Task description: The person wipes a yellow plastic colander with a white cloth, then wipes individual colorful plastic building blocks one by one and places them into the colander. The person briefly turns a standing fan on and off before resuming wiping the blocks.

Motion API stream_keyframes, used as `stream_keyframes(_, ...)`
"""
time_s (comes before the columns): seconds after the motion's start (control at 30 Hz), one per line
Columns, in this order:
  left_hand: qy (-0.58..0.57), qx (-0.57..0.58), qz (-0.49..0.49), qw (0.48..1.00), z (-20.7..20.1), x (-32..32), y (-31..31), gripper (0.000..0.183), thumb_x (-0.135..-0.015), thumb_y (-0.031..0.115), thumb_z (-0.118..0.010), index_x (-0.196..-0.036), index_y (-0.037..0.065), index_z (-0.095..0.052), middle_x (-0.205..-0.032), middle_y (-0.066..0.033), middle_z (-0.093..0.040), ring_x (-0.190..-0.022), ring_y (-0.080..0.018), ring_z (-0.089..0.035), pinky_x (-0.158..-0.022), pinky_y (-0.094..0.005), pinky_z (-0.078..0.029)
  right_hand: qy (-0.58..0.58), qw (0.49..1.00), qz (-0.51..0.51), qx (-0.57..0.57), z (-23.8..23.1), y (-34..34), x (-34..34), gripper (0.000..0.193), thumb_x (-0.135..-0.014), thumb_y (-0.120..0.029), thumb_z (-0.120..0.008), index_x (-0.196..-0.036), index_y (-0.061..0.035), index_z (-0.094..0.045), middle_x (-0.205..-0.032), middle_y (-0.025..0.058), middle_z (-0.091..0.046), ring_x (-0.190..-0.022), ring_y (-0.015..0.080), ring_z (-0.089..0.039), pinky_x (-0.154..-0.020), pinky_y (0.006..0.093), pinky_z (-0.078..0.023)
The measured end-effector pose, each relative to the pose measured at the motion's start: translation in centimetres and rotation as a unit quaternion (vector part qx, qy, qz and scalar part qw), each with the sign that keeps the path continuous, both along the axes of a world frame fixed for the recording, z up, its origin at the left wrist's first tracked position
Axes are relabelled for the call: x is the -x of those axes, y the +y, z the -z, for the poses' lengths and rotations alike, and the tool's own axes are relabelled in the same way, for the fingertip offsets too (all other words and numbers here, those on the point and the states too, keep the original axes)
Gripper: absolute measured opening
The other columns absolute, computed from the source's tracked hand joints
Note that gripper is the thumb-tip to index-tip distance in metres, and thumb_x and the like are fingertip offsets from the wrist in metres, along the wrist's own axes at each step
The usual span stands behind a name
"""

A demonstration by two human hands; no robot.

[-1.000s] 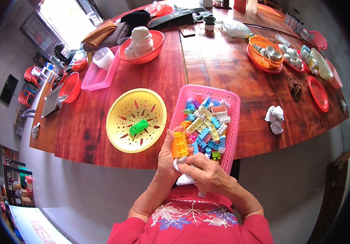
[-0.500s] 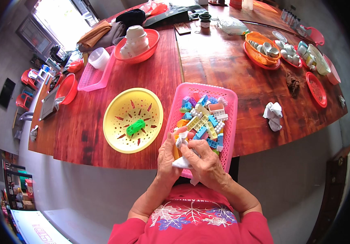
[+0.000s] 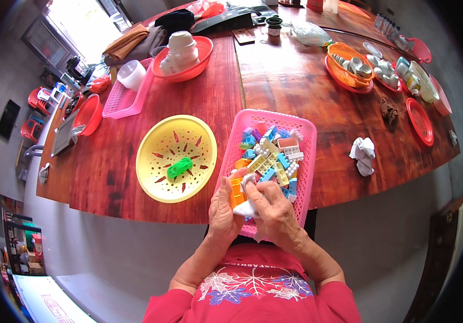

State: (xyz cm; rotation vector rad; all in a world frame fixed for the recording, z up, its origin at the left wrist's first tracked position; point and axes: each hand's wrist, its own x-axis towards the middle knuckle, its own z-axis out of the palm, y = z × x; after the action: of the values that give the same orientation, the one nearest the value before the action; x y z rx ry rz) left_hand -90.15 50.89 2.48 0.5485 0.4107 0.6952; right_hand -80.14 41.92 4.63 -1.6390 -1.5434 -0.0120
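Note:
Over the near end of a pink basket (image 3: 308, 161), my left hand (image 3: 223, 210) is closed round an orange toy building block (image 3: 237, 192). My right hand (image 3: 275, 212) grips a white cloth (image 3: 246, 209) and presses it against the block's right side. Part of the block is hidden by the cloth and fingers. Beneath and beyond my hands, the basket holds many-coloured building blocks (image 3: 270, 156). To the left, a yellow perforated bowl (image 3: 153, 134) carries a single green toy piece (image 3: 179, 168).
A crumpled white cloth (image 3: 363, 156) lies right of the basket. Farther left stand a red basket (image 3: 204, 56) of white bowls and a pink tray (image 3: 121, 107). At the right are an orange basket (image 3: 344, 49) of cups and a red tray (image 3: 420, 121). The wooden table's edge (image 3: 134, 220) is near me.
My right hand and the cloth have shifted slightly right and away from my left fingers, exposing more of the orange block. The bowl and basket stay in place.

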Motion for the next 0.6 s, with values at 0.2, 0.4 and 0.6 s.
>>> stream_keyframes(0.2,0.054,-0.054,-0.043,0.996,-0.4,0.3,0.1,0.047,-0.098,0.040,-0.044,-0.121,-0.001,-0.051,-0.105,-0.0133,-0.061,-0.093,-0.0167,-0.060,-0.081,-0.0317,-0.052,0.120,0.989,-0.083,0.008,-0.1,-1.0,1.4,0.050,-0.063,0.004,-0.072,-0.111,0.0031,-0.058,-0.096,0.0155,-0.056,-0.089,0.0315,-0.059,-0.075,0.0378,-0.050)
stream_keyframes(0.4,0.053,-0.110,-0.002,0.993,-0.5,-0.2,-0.8,0.045,-0.100,0.038,-0.041,-0.121,-0.001,-0.051,-0.106,-0.0102,-0.061,-0.095,-0.0114,-0.059,-0.085,-0.0263,-0.049,0.213,0.972,-0.048,-0.081,-1.4,-0.6,0.3,0.041,-0.065,0.007,-0.069,-0.104,-0.0026,-0.062,-0.095,0.0125,-0.059,-0.082,0.0256,-0.061,-0.071,0.0339,-0.051)
stream_keyframes(0.6,0.084,-0.163,-0.005,0.983,-1.7,-0.1,-0.7,0.048,-0.100,0.039,-0.038,-0.122,-0.002,-0.050,-0.109,-0.0097,-0.059,-0.094,-0.0126,-0.059,-0.086,-0.0260,-0.047,0.100,0.992,-0.037,-0.064,-0.9,-0.2,1.3,0.046,-0.065,0.007,-0.068,-0.109,0.0003,-0.060,-0.100,0.0142,-0.056,-0.090,0.0300,-0.060,-0.075,0.0354,-0.051)
